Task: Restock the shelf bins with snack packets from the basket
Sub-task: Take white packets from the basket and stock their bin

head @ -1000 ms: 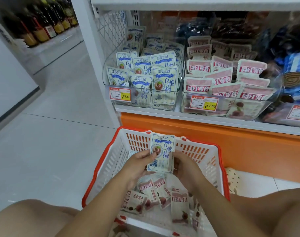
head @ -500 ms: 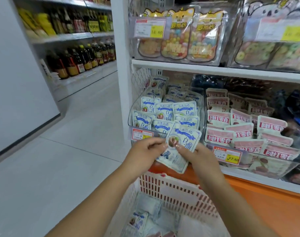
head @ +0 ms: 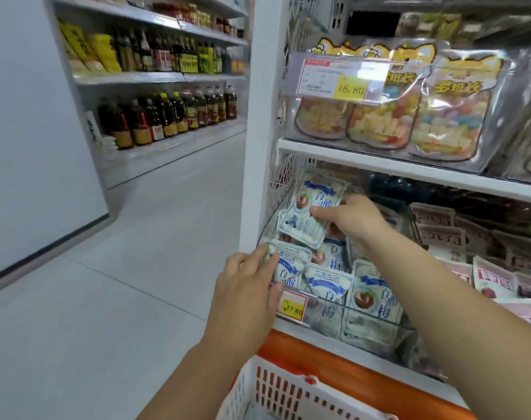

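While dark bottles (head: 167,116) are standing at the far left, the left hand (head: 246,286) is resting with nearly straight fingers on the front packet (head: 288,265) at the front left corner of the clear bin (head: 328,310), gripping nothing. Just to the right, the right hand (head: 353,218) is pinching a blue-and-white snack packet (head: 302,221), thumb on its face, holding it tilted above the bin's rear left corner. The white basket (head: 276,389) is sitting below the bin. Pink packets (head: 488,277) are filling the neighbouring compartment.
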A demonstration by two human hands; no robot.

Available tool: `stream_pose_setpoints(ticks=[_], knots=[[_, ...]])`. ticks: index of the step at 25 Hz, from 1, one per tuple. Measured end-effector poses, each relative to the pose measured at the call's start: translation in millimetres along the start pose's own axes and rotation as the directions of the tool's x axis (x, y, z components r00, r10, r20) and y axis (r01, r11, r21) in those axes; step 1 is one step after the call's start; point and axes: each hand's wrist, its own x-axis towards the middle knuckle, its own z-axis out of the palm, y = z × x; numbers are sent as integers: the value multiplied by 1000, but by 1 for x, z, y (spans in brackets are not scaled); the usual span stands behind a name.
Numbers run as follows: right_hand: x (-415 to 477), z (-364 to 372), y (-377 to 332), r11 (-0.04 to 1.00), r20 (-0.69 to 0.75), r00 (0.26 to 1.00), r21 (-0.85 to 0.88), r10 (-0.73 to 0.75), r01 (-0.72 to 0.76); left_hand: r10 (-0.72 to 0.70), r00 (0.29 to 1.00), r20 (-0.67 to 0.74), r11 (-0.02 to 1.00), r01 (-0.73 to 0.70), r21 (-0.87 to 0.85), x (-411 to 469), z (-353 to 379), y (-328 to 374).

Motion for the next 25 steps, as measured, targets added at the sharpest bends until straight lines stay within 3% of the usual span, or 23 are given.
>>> stream_pose_setpoints(ticks=[2, 4, 12, 15, 18, 21, 23, 25], knots=[[16, 17, 4, 993, 68, 997, -119, 31, -23, -2, 1000, 14, 999, 1, 37, 3, 3, -2], [27, 25, 11, 969, 23, 1000, -246, 19, -12, 1, 999, 38, 999, -2, 40, 5, 6, -4], [17, 27, 16, 883, 77, 996, -464, -42, 73, -11, 996, 89, 999, 7, 48, 5, 6, -7], [-3, 13, 15, 926, -26, 984, -345, -174, 154, -7, 998, 67, 999, 4, 41, 1, 5, -7], [-46, -1, 23, 947, -210, 924, -59, -320, 315, 48, 990, -132, 999, -50, -12, -14, 6, -10], [-114, 4, 60, 880, -265, 889, 201, -373, 429, 105, 956, -273, 986, -135, -93, -43, 21, -8], [-151, 19, 109, 887, -263, 911, 257, -317, 383, 161, 978, -134, 977, -177, -120, -73, 44, -3], [-174, 39, 172, 959, -196, 959, 158, -204, 236, 192, 967, 164, 974, -168, -151, -114, 74, -4]])
